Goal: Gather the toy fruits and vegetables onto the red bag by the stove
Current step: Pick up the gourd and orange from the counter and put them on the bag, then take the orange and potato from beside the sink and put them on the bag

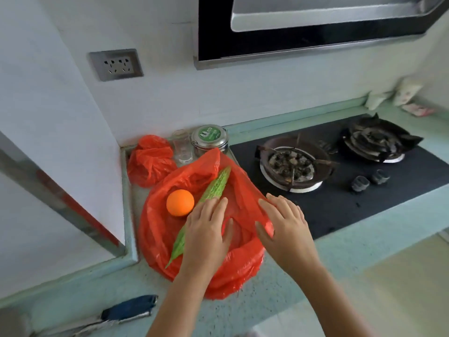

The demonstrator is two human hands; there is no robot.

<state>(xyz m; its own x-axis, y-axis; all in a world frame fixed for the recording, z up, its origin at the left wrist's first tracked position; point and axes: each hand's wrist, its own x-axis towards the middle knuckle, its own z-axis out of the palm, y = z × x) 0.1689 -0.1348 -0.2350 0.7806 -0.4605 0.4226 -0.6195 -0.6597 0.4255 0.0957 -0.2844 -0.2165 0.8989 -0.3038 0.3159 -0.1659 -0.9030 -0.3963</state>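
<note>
A red plastic bag (160, 237) lies spread on the green counter left of the stove. On it rest an orange toy fruit (180, 202) and a long green bitter gourd (213, 186) lying diagonally. My left hand (206, 229) lies flat, fingers straight, over the gourd's middle and the bag. My right hand (284, 227) is spread with straight fingers over the bag's right edge, touching the plastic. Whatever lies under the two hands is hidden.
A second, bunched red bag (150, 160) sits in the back corner beside a clear glass (181, 145) and a metal tin with a green lid (210, 139). The black gas stove (340, 198) with two burners is at right. A dark blue object (128, 310) lies near the counter's front edge.
</note>
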